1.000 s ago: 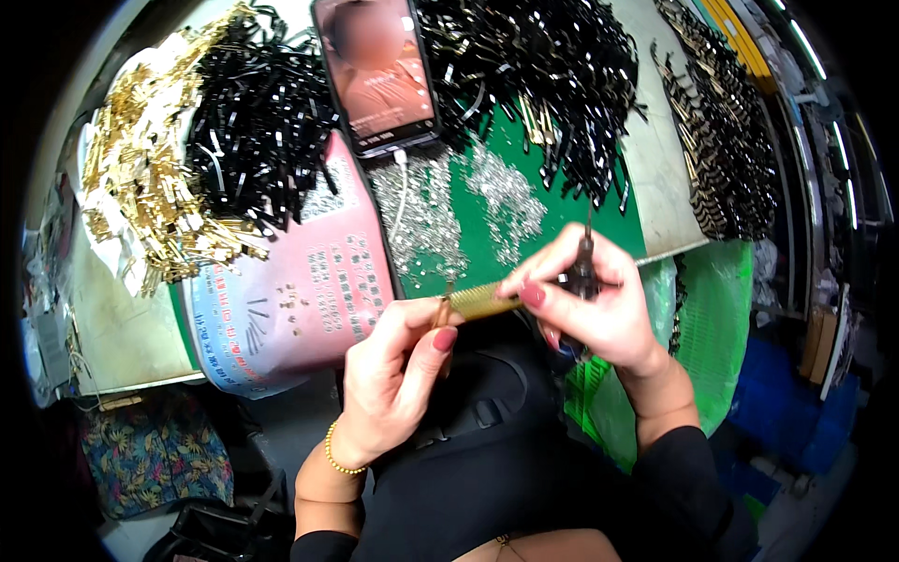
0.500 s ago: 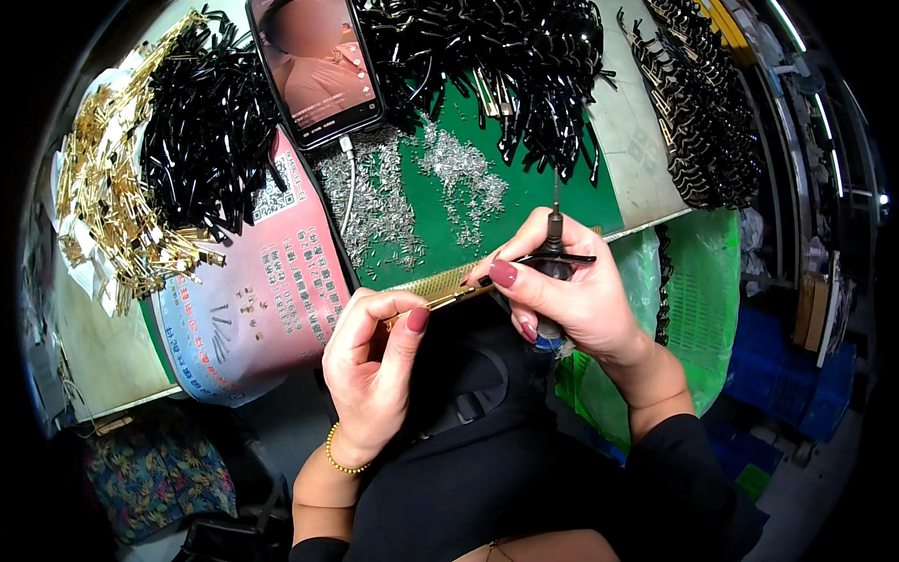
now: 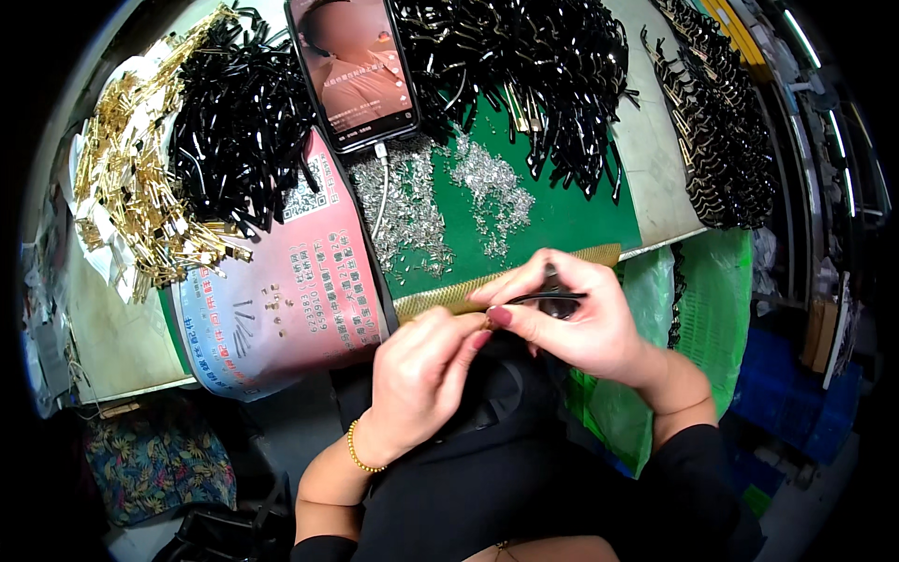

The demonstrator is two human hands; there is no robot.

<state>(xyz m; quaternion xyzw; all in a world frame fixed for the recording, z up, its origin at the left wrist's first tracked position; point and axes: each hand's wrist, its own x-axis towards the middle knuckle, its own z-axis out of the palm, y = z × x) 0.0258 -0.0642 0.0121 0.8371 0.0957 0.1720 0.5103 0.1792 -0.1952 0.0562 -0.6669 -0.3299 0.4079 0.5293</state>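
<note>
My right hand (image 3: 585,318) is closed with a thin black eyeglass temple (image 3: 567,296) pinched between thumb and fingers. A dark screwdriver (image 3: 552,279) rests in that same hand, mostly covered by the fingers. My left hand (image 3: 426,365) is closed, its thumb and fingertips meeting the right hand's fingertips. The slender gold metal piece held there is almost wholly hidden by the fingers. Both hands are over the near edge of the table, at a gold mesh strip (image 3: 440,302). Past them, small silvery screws (image 3: 492,192) lie scattered on a green mat (image 3: 571,220).
A lit phone (image 3: 356,80) with a white cable (image 3: 384,192) stands at the back. Black temples (image 3: 243,122) and gold metal pieces (image 3: 140,187) are heaped at left, more black temples (image 3: 524,75) behind. A printed sheet (image 3: 281,309) drapes over the edge. Green baskets (image 3: 716,309) stand at right.
My hands have come together, the left moving right to meet the right. The screwdriver has tilted, and its upright shaft no longer shows. The gold piece is now covered by fingers.
</note>
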